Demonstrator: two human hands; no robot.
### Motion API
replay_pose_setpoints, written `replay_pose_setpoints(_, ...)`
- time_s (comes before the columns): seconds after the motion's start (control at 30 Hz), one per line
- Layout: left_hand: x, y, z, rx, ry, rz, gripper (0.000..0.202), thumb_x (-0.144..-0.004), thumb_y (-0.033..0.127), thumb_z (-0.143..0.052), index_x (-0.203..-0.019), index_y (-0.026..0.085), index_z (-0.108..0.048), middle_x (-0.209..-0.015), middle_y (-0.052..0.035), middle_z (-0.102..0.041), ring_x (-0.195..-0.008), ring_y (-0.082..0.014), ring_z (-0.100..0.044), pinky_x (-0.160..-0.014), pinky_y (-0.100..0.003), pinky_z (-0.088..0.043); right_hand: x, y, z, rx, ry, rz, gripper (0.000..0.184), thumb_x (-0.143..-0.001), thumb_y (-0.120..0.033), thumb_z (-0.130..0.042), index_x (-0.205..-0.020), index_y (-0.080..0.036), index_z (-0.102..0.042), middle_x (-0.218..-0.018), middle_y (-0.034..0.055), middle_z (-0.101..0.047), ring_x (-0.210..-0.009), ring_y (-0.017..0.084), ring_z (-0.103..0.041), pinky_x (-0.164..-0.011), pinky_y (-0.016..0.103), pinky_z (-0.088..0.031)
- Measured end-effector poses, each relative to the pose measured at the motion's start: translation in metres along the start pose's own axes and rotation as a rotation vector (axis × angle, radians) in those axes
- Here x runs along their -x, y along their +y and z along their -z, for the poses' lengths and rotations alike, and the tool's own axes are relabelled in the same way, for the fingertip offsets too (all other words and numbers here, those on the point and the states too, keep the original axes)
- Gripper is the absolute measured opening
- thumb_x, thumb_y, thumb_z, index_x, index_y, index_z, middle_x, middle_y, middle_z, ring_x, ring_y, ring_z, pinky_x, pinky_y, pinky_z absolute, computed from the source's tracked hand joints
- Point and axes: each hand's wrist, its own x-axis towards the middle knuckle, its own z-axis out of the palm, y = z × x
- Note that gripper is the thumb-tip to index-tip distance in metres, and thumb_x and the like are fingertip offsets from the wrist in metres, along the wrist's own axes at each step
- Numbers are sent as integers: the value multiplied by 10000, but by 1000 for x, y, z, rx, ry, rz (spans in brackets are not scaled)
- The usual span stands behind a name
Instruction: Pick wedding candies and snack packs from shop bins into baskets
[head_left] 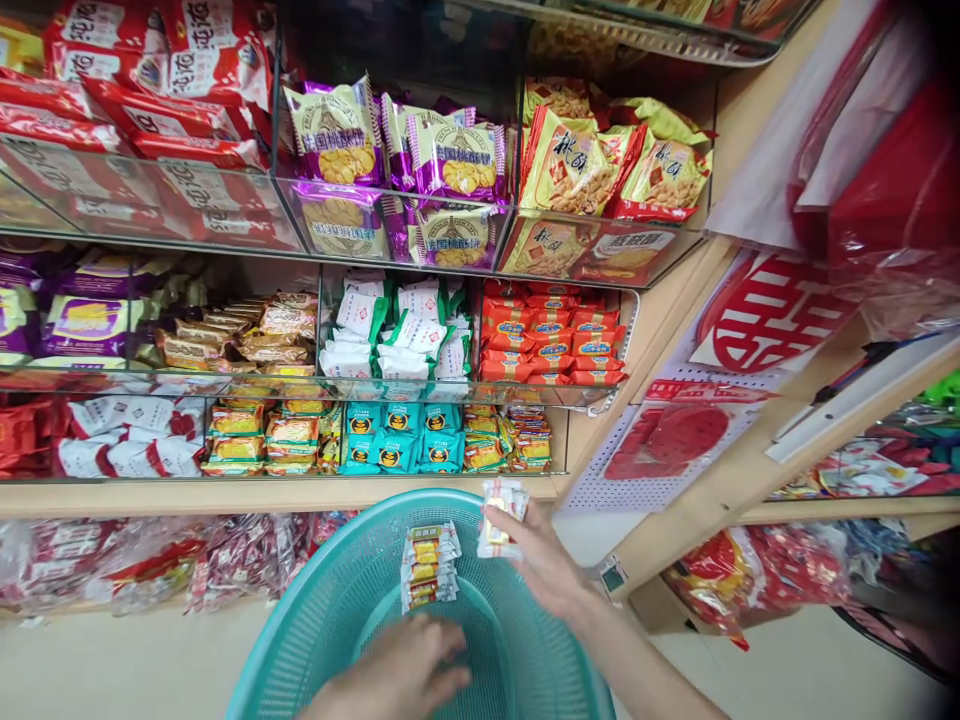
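Observation:
A large teal plastic basket (pixel 300 610) stands in front of the shelves. Within it lies a short row of small yellow-and-white wrapped snack packets (pixel 427 570), overlapping one another. My left hand (pixel 401 665) is over the basket just below that row, slightly blurred. Its fingers are apart, and I see nothing held between them. At the basket's far right rim, my right hand (pixel 536 555) pinches clear-and-white wrapped snack packets (pixel 499 515) between thumb and fingers. They look stacked, with a pale yellow centre and pink marks; the fingers cover part of them.
Glass-fronted shelves hold purple biscuit packs (pixel 457 160), red packets (pixel 551 335), teal packets (pixel 390 440) and white-and-green packets (pixel 412 330). Bagged goods (pixel 150 565) sit under the bottom ledge. A wooden side panel (pixel 675 470) with red decorations (pixel 667 440) rises at right.

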Motion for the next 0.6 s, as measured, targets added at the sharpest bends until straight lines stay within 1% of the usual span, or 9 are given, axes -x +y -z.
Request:
replay_pose_setpoints(0.07, 3, 3, 16, 76, 225, 92, 303, -903, 397, -415, -809, 200, -626, -758, -17, -665, -715, -180, -607, -644, -266, -420, 16, 5, -15, -222, -33, -174, 436, -637, -366, -775, -977, -191, -566, -867, 20, -668, -756, 149, -625, -637, 243, -476)
replay_pose_setpoints(0.13, 5, 6, 27, 199, 419, 138, 393, -929, 438, -345, -755, 190, -596, -678, -5, -632, -638, -153, -578, -601, -245, -406, 27, 9, -26, -355, -41, -274, 422, -620, -339, -798, -952, -194, -581, -872, 20, -678, -743, 135, -625, -635, 232, -471)
replay_pose_setpoints(0.17, 7, 8, 30, 271, 500, 140, 395, -930, 458, -337, -786, 192, -590, -703, -6, -636, -655, -153, -582, -606, -242, -414, 31, 11, -31, -401, -48, -304, 412, -624, -333, -799, -948, -196, -587, -874, 21, -681, -735, 129, -623, -635, 232, -471)
replay_pose_setpoints(0.23, 9, 12, 30, 374, 613, 123, 345, -909, 489, -385, -954, 205, -576, -882, -28, -656, -795, -173, -603, -686, -256, -451, 36, 15, -39, -468, -73, -334, 391, -631, -322, -797, -944, -200, -598, -876, 18, -681, -726, 124, -618, -640, 237, -471)
replay_pose_setpoints(0.3, 12, 17, 26, 394, 655, 107, 406, -861, 499, -488, -1166, 230, -494, -1124, -62, -601, -989, -204, -572, -810, -298, -463, 41, 19, -48, -512, -103, -317, 382, -630, -312, -800, -945, -206, -611, -871, 10, -677, -727, 123, -613, -638, 235, -465)
replay_pose_setpoints(0.37, 13, 23, 21, 364, 658, 99, 544, -817, 491, -563, -1277, 247, -407, -1255, -80, -516, -1118, -226, -509, -913, -340, -439, 45, 21, -55, -556, -122, -284, 386, -634, -322, -797, -961, -215, -621, -886, 5, -673, -765, 132, -614, -658, 237, -464)
replay_pose_setpoints(0.47, 13, 28, 18, 324, 657, 107, 594, -782, 478, -609, -1293, 250, -410, -1262, -82, -497, -1159, -244, -484, -957, -372, -426, 51, 22, -62, -613, -154, -288, 391, -691, -432, -736, -1004, -222, -632, -969, 17, -668, -877, 162, -609, -715, 259, -471)
replay_pose_setpoints(0.53, 14, 30, 19, 295, 667, 130, 548, -781, 450, -608, -1267, 251, -453, -1226, -81, -522, -1136, -260, -504, -937, -395, -443, 54, 21, -64, -634, -207, -307, 443, -755, -534, -633, -1056, -209, -634, -1037, 34, -663, -951, 182, -594, -766, 277, -469)
replay_pose_setpoints(0.6, 15, 29, 21, 277, 683, 150, 488, -794, 389, -586, -1250, 254, -478, -1197, -78, -547, -1100, -267, -533, -907, -412, -462, 56, 19, -65, -647, -263, -299, 512, -805, -589, -528, -1123, -198, -618, -1092, 41, -654, -1002, 188, -578, -810, 282, -457)
